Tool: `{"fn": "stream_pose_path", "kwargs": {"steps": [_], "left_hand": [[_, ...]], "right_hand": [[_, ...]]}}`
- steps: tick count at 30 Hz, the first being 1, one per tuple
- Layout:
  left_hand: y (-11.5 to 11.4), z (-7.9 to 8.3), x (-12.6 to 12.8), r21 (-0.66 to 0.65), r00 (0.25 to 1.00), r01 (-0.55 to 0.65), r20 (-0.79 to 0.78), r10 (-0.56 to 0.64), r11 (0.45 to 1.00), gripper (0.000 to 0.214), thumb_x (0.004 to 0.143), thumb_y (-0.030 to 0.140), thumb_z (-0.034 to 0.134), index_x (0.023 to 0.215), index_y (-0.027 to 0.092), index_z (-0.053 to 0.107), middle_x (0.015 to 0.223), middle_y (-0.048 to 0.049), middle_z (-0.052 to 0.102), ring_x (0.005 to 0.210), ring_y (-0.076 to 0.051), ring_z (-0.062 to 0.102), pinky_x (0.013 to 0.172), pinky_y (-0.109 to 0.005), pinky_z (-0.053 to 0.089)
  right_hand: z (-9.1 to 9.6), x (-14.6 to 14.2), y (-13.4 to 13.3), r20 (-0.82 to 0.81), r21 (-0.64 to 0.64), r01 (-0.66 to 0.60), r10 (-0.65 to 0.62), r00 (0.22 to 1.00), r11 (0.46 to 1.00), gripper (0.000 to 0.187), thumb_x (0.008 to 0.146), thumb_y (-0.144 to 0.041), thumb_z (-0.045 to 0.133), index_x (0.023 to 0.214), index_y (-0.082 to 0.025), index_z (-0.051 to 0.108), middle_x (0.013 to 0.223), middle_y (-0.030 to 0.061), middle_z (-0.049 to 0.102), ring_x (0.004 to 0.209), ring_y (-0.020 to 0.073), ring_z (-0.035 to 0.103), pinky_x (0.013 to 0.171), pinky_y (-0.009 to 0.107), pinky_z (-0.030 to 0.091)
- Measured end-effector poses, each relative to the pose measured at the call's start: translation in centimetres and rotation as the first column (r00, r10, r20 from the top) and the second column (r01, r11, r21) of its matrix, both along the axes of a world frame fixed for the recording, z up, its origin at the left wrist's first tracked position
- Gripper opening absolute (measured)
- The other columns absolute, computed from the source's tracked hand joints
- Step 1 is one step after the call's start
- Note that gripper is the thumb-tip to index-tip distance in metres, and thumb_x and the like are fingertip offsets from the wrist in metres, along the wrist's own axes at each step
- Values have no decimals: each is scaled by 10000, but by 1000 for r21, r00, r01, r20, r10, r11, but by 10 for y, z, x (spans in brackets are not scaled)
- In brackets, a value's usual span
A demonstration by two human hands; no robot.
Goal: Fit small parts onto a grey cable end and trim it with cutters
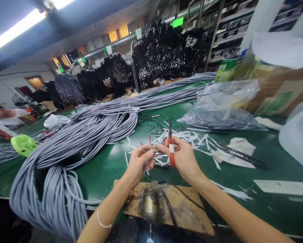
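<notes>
My left hand (140, 161) pinches the end of a grey cable, where thin red wires (150, 140) stick up from the stripped tip. My right hand (183, 155) holds a pair of scissors (171, 152) with red and white handles, the dark blades pointing away from me. The thumb and forefinger of that same hand reach to the cable end and meet the left fingers there. Beneath both hands lie scattered white strips (163, 160) and short black offcuts (155, 128). Fingers cover most of the cable tip.
A big bundle of grey cables (90, 131) spreads over the green table (95, 179) on the left. Below my hands a small motor-like device (151, 204) sits on a wooden board (186, 209). To the right are a plastic bag (222, 108), tweezers (240, 153) and a cardboard box (280, 87).
</notes>
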State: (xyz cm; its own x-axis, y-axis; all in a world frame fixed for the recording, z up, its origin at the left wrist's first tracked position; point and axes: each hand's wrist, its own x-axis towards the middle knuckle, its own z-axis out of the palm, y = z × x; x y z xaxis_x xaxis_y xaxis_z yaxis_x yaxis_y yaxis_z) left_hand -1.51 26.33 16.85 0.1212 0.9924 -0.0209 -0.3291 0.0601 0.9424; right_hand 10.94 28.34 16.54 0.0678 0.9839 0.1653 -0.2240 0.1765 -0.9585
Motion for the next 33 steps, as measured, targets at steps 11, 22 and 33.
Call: {"fn": "stream_pose_path", "kwargs": {"steps": [11,22,33], "left_hand": [[3,1,-15,341,991,-116,-21,131,933,309,632,344,725,615,172,469,569,59,423,417,-34,387,444,-195,308],[-4,-2,-22,671,792,-199,-318,520,714,209,671,144,568,467,186,591,597,-23,496,614,-138,492,557,-243,377],[-2,1,-20,757,681,-67,-441,584,650,264,591,29,468,423,194,589,580,-15,504,615,-135,524,535,-220,390]], "right_hand": [[-6,7,-8,389,101,-106,59,919,989,396,629,-541,612,576,-187,443,485,-31,474,436,82,423,420,198,340],[-12,7,-15,669,544,-139,-328,667,827,307,800,-455,491,676,-177,528,620,17,550,530,115,497,501,219,372],[-16,16,-15,790,491,-198,-338,511,848,176,711,-242,466,543,-188,475,515,-1,514,451,99,433,466,207,295]]}}
